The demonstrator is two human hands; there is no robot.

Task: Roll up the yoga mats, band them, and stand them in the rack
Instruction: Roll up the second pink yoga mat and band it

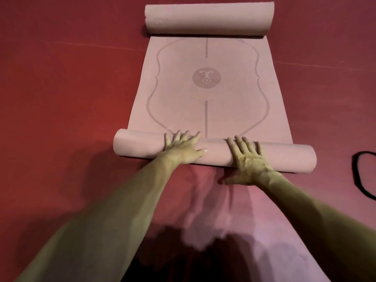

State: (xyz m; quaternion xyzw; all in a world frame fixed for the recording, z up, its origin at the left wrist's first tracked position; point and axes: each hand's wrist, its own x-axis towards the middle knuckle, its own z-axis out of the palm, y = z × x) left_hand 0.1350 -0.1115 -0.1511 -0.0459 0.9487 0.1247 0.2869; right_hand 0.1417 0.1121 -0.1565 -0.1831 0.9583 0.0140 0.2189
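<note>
Left hand (183,148) presses spread fingers on the near roll (140,147) of the yoga mat (205,94) on the floor (71,88); right hand (249,159) does likewise. Uneven pushing would likely skew the roll, leaving it too loose for the black band (364,176) lying far right.

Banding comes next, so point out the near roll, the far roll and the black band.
near roll (284,157): head view, its bare right stretch
far roll (209,18): head view, middle of its side
black band (355,167): head view, left curve of the loop
</note>
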